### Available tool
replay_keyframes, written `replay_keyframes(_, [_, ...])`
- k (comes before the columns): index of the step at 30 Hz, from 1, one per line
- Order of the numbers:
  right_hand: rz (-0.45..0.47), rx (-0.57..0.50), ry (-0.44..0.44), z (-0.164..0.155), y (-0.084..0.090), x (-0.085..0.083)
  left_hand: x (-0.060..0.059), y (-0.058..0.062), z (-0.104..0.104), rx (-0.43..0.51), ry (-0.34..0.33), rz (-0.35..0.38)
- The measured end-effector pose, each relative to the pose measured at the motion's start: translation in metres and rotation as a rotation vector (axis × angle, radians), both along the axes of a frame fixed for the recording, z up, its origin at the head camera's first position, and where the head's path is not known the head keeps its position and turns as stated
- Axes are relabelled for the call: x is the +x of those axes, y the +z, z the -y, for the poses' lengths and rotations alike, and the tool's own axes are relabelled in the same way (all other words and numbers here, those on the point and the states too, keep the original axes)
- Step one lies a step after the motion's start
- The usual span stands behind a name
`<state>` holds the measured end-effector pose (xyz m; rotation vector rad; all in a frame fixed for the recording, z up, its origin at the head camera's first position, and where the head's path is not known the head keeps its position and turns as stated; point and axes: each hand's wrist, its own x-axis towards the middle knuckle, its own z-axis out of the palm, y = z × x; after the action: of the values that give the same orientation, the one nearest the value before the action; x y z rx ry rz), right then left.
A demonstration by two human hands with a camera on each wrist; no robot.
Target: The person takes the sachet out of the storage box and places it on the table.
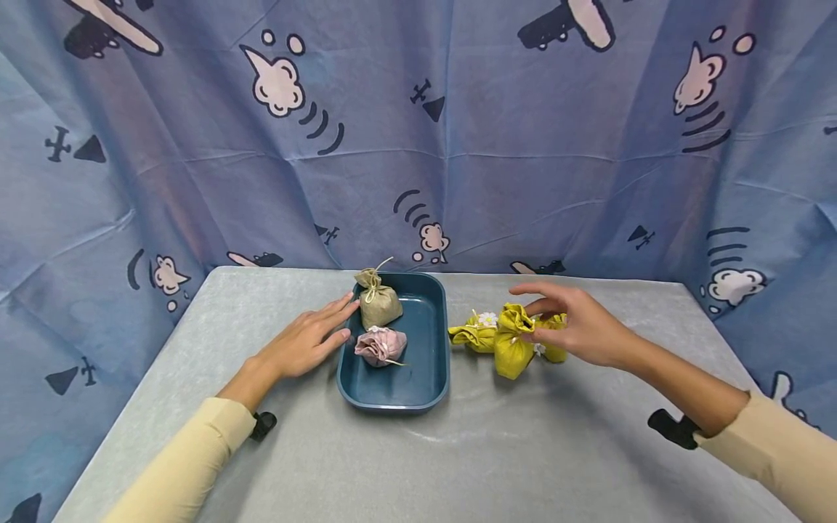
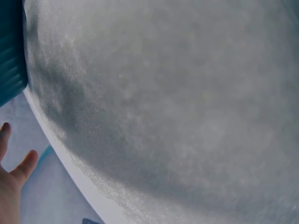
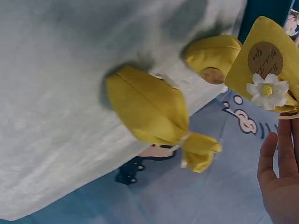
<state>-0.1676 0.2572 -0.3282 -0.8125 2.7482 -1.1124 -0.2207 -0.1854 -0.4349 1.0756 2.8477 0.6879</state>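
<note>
My right hand (image 1: 575, 323) pinches a yellow drawstring pouch (image 1: 513, 352) near its gathered neck and holds it above the table, right of a dark blue tray (image 1: 394, 402). In the right wrist view, this pouch (image 3: 250, 56) bears a white flower and a round brown label. Two more yellow pouches lie on the table, one (image 1: 477, 336) beside the tray, the other (image 1: 554, 347) partly behind the right hand. With its fingers extended, my left hand (image 1: 301, 341) rests at the tray's left rim. Inside the tray sit a beige pouch (image 1: 381, 306) and a pink pouch (image 1: 381, 346).
A pale grey cloth covers the table (image 1: 523, 465). Behind its far edge hangs a blue patterned curtain (image 1: 366, 181). Both wrists wear a black camera, the left one (image 1: 264, 426) close to the tabletop.
</note>
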Motion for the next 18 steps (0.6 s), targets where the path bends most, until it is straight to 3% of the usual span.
replay_keyframes(18, [-0.004,0.053,-0.063,-0.036,-0.039,0.009,0.001,-0.001,0.0,0.006,0.008,-0.004])
